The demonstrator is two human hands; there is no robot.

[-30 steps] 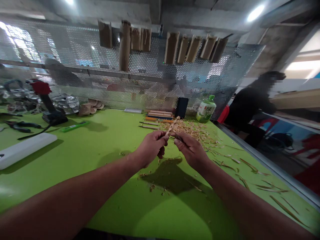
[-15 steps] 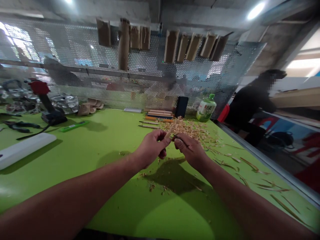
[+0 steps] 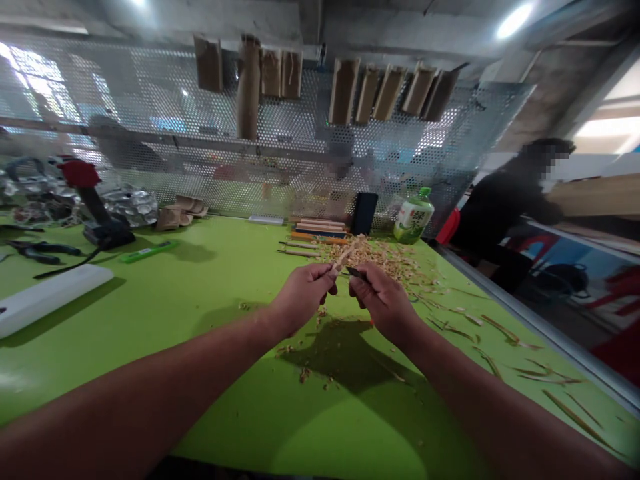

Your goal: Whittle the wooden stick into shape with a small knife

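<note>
Workbench: a long, bright green workbench point(image 3: 225, 413) fills the lower view and runs out toward 12 o'clock.
Backdrop: a perforated metal panel point(image 3: 150, 167) stands along the far edge at 12 o'clock, with brown paper sleeves point(image 3: 345, 90) hanging in a row on it.
Nearby person: a person in black point(image 3: 495, 213) is beyond the bench at 2 o'clock, apart from the hands.
Left hand: the left hand point(image 3: 303, 297), at 12 o'clock, has its fingers closed around a wooden stick point(image 3: 344, 257).
Right hand: the right hand point(image 3: 385, 303), just right of 12, has its fingers closed on a small dark blade point(image 3: 356, 272), whose tip is beside the stick.
Stick position: it tilts up from the left fist, above the bench and touching no surface.
Shavings: a heap of pale wood shavings point(image 3: 385, 260) lies just beyond the hands, with long curled strips point(image 3: 575, 420) scattered at 3 o'clock.
Left of bench: a white bar point(image 3: 50, 297) lies at 9 o'clock, with black-handled pliers point(image 3: 43, 249) beyond it at 10 o'clock.
Far items: a green-labelled bottle point(image 3: 413, 217) and a black phone point(image 3: 364, 213) stand near 1 o'clock; thin carving tools point(image 3: 297, 248) lie near 12 o'clock.
</note>
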